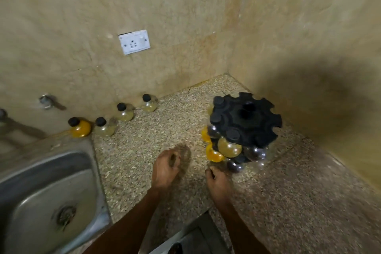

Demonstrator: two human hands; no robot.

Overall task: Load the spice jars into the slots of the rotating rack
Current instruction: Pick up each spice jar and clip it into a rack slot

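Four spice jars (112,118) unloaded, standing in a row on the worktop (144,150) against the back wall (82,16). One is orange-filled (80,128), three pale. Black caps up, so each can be taken by the neck.

Rotating rack (245,118) sits near the corner, well apart from that row. Upper tier has jars on the near-left side, with open notches round the far and right rim. A lower tier also carries jars; the count is blurred.

Left hand (166,168) hovers over bare worktop, fingers loosely curled, holding nothing I can see. Right hand (218,181) is at the rack's foot, fingers curled, touching or just beside the lowest jars. Can't tell whether it grips one or the base. My guess: it's there to steady or turn the rack so a free slot faces front.

Sink (41,181) is just left of the jar row. A jar knocked that way could roll in.
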